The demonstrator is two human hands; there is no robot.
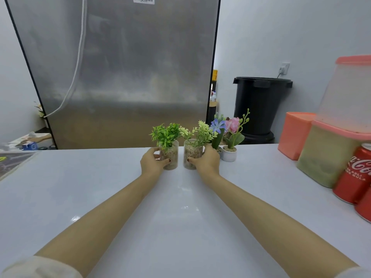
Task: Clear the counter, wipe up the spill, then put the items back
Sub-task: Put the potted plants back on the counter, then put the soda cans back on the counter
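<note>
L jar (173, 153), R jar (192, 152): upright, w/ plants

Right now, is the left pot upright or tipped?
Upright. The left pot has vertical sides and its sprig points up; the left hand grips it, the right hand grips the right pot.

Near the far edge of the white counter (100, 197), the left hand (151, 164) grips a clear pebble-filled cup of bright green sprigs (170, 155), and the right hand (206, 162) grips its paler twin (191, 154) just beside it. Two small white flower pots (229, 154) stand right of them. Far right are pink-lidded containers (329, 155) and red Coca-Cola cans (355, 177).
</note>
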